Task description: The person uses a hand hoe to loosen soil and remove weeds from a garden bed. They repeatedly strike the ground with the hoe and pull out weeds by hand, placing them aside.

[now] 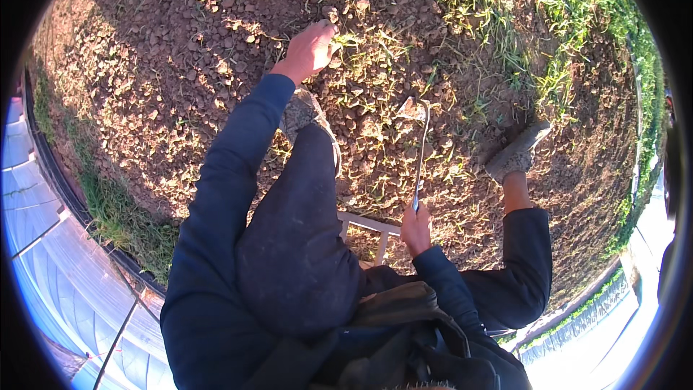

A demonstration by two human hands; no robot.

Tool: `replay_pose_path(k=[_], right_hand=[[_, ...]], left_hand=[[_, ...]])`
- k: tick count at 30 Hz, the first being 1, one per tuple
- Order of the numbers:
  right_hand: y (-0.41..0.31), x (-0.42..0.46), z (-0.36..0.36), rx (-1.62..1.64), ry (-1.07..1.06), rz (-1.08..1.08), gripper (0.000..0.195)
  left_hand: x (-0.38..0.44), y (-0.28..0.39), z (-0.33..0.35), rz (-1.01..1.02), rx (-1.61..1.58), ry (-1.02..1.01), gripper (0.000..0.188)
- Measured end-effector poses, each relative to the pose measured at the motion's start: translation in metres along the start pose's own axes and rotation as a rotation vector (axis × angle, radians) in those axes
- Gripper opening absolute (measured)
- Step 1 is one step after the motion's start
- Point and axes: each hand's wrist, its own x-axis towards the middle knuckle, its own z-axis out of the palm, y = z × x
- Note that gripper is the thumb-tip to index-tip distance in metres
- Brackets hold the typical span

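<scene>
My left hand reaches down to the loose reddish soil, its fingertips at a small tuft of weeds; whether it grips them I cannot tell. My right hand is closed around the handle of a hand hoe with a thin curved metal neck. The hoe's soil-covered blade rests on or just above the ground, to the right of my left shoe. Scattered pulled or cut grass lies among the clods about the blade.
A low stool frame is beneath me, between my legs. My other shoe stands on the soil at right. Denser green weeds grow at the upper right. Plastic sheeting on a frame borders the plot at lower left.
</scene>
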Motion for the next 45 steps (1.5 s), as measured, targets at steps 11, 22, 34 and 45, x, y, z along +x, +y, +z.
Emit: replay_pose_path(k=[11, 22, 34, 45], right_hand=[[0.008, 0.011, 0.001, 0.012, 0.006, -0.097, 0.021], [-0.014, 0.004, 0.001, 0.019, -0.053, 0.042, 0.020], [-0.019, 0.013, -0.001, -0.120, -0.037, -0.011, 0.024], [-0.037, 0.008, -0.006, -0.105, -0.007, -0.051, 0.016]], left_hand=[[0.070, 0.021, -0.002, 0.082, 0.187, -0.043, 0.024], [0.101, -0.011, -0.026, -0.576, -0.212, 0.153, 0.027], [0.104, -0.058, -0.016, -0.554, -0.302, 0.368, 0.033], [0.186, -0.075, -0.046, -0.587, -0.008, 0.017, 0.040]])
